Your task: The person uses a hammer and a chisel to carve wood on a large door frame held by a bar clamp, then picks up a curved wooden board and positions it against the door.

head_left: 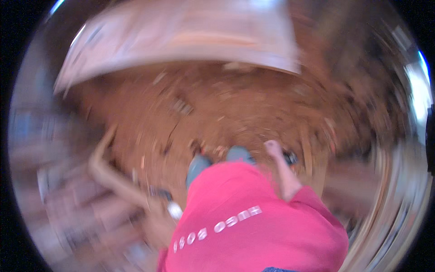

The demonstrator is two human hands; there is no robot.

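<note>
The whole picture is smeared by motion. My left hand [156, 224] is low at the left beside my pink shirt [253, 226], with a watch [174, 211] on its wrist. It looks closed around the near end of a pale wooden stick [113, 177] that runs up and to the left. My right hand [273, 147] hangs at my right side over the ground, bare forearm below it. Its fingers are too blurred to read. A small dark thing [290, 157] lies just right of it. My two blue-grey shoes [197, 165] stand on the dirt.
Red-brown dirt ground [226, 109] is strewn with wood chips and scraps. A large pale wooden board [181, 36] spans the top. Blurred pale and grey shapes [54, 181] crowd the left, and bright streaks [408, 158] the right edge.
</note>
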